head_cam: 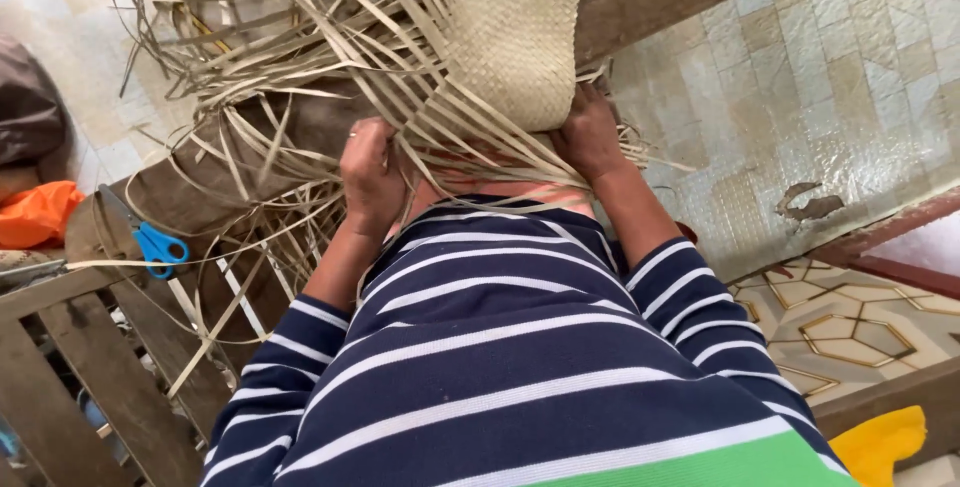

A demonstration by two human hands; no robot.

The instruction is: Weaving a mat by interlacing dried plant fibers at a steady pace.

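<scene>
One woven mat (515,32), one pair of scissors (155,244) (blue-handled), two hands.

Woven mat (515,27) between hands; scissors (150,239) left on bench (60,347).

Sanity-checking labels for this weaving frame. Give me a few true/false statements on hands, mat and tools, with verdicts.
1. Both hands are at the lower edge of the woven mat. True: the left hand and right hand are among the loose strips there.
2. The blue-handled scissors are in the right hand. False: they lie to the left, untouched by either hand.
3. The left hand wears a ring. True.
4. The mat is fully finished, with no loose ends. False: many unwoven strips fan out from it.
5. The person's sleeves are plain red. False: the sleeves are navy with white stripes.
</scene>
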